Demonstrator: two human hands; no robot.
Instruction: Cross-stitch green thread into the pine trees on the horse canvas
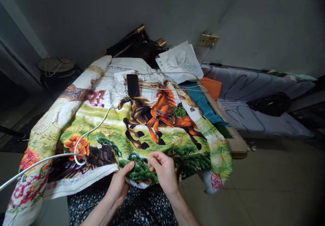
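A large cross-stitch cloth (106, 128) with horses, flowers and green grass lies across a table and over my lap, its two sides rolled up. My left hand (120, 182) grips its near edge, thumb on top and fingers underneath. Just right of it, my right hand (164, 172) is held in a pinch above the dark green stitched foliage. Whatever sits between those fingertips is too small to make out. Red-handled scissors (165, 115) and a bundle of green thread (179, 112) rest on the orange horse.
A phone (133, 85) lies on the cloth beside a white plug block (124, 75). One white cable (25, 169) loops over the left side. Behind stand white bags (180, 62) and a dark bundle (137, 46); a wall socket (207, 40) and a cushioned bench (233, 84) are right.
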